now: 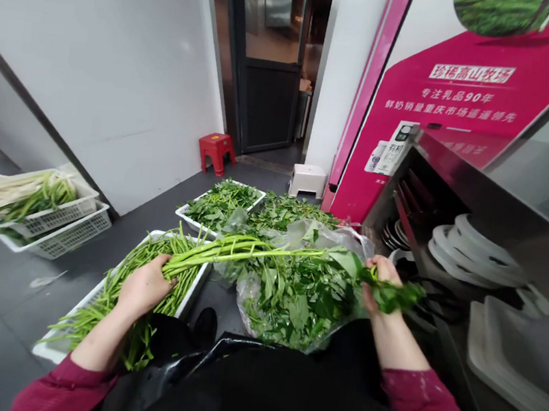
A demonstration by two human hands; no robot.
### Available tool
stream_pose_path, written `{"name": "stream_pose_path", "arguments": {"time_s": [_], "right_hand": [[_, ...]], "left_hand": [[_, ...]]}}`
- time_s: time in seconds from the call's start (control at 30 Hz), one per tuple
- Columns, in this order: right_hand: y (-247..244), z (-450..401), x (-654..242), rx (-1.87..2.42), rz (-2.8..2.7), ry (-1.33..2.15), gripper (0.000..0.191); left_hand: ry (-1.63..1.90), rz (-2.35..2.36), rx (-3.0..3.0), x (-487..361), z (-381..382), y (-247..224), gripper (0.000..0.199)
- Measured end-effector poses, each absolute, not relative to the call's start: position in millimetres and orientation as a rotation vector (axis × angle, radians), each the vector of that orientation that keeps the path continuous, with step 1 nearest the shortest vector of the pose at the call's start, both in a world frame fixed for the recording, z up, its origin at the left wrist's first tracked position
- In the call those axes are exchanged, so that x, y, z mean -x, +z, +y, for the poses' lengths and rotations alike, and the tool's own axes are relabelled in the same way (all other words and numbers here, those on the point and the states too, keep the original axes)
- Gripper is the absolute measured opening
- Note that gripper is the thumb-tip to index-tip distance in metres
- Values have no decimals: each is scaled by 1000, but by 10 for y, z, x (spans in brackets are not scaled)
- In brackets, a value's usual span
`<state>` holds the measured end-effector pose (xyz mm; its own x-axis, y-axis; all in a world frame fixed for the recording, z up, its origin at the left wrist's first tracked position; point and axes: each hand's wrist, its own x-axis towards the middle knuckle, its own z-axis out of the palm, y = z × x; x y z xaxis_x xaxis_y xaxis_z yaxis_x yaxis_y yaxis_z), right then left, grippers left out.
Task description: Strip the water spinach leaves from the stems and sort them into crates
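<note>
A bunch of water spinach (239, 249) stretches sideways between my two hands. My left hand (145, 283) is closed round the stem end, over a white basket (199, 283) filled with long green stems (114, 306). At the leafy end, my right hand (382, 282) grips the leaves, its fingers partly covered by them. Below the bunch, a clear plastic bag (248, 295) lies spread open, heaped with loose green leaves (301, 295).
Another white basket (184, 213) of leaves stands farther off, beside a leaf pile (296, 211). White baskets (70, 237) of scallions (20, 194) sit at left. A red stool (217, 152) and white stool (307, 180) stand near the door. Shelves with plates (469, 249) border the right.
</note>
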<state>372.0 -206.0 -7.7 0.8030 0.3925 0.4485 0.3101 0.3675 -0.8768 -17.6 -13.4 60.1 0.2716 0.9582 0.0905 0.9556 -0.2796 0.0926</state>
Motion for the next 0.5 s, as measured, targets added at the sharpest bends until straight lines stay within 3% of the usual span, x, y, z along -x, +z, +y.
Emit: {"name": "stream_pose_path", "arguments": {"time_s": [0.1, 0.27, 0.5], "right_hand": [[215, -2195, -3763, 1241, -808, -22, 21], [706, -2144, -3429, 1489, -1693, -463, 16], [545, -1644, -3019, 1744, -2005, -1091, 30]], "left_hand": [[130, 1919, -2512, 171, -166, 664, 46], [143, 1966, -2499, 125, -186, 699, 48], [189, 1930, -2548, 132, -313, 762, 47]]}}
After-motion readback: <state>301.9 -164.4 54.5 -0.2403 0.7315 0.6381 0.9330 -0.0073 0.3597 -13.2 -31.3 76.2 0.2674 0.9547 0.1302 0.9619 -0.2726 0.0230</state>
